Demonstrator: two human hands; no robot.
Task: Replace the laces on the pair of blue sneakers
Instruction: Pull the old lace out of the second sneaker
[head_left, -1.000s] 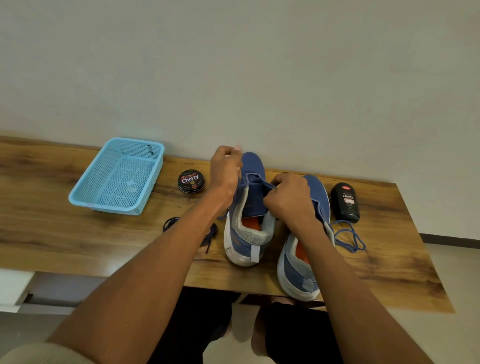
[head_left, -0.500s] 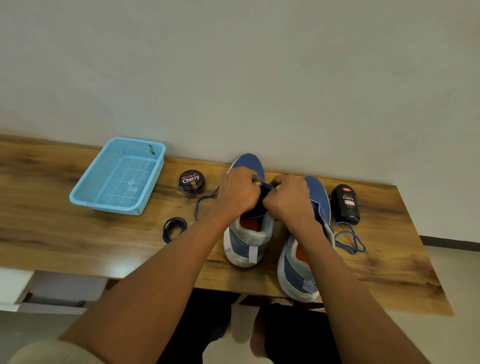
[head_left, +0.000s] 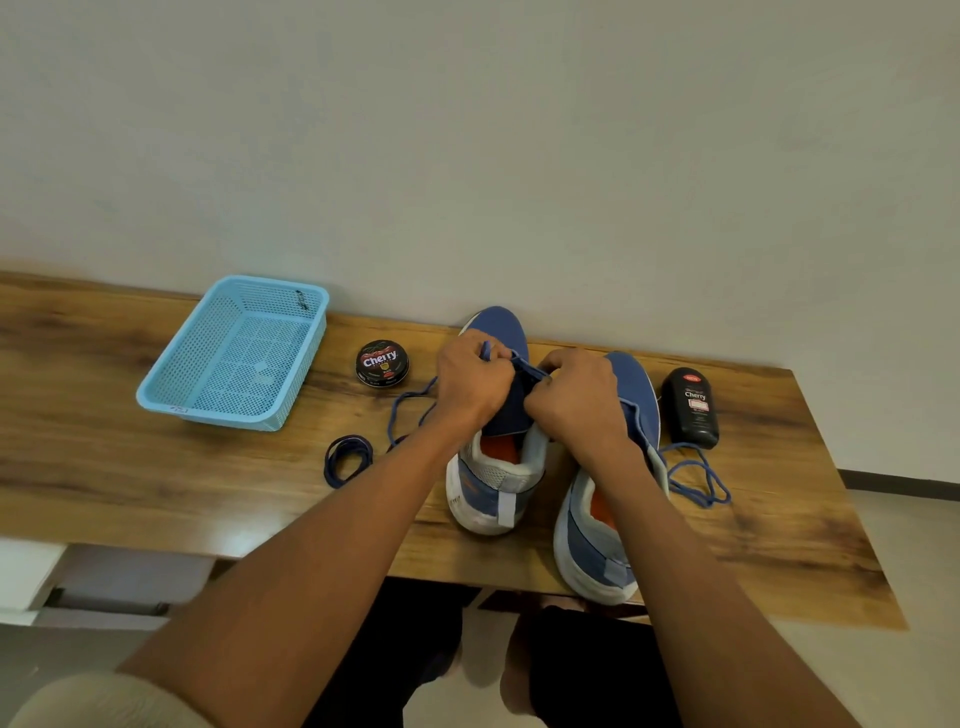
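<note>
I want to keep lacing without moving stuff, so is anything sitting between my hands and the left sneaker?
Nothing visible does. Both the left hand and the right hand are already on the left sneaker, pinching its blue lace. The polish tin sits off to the left.

Two blue sneakers (head_left: 501, 467) stand heel-near, blue lace (head_left: 410, 410) trailing left.
</note>
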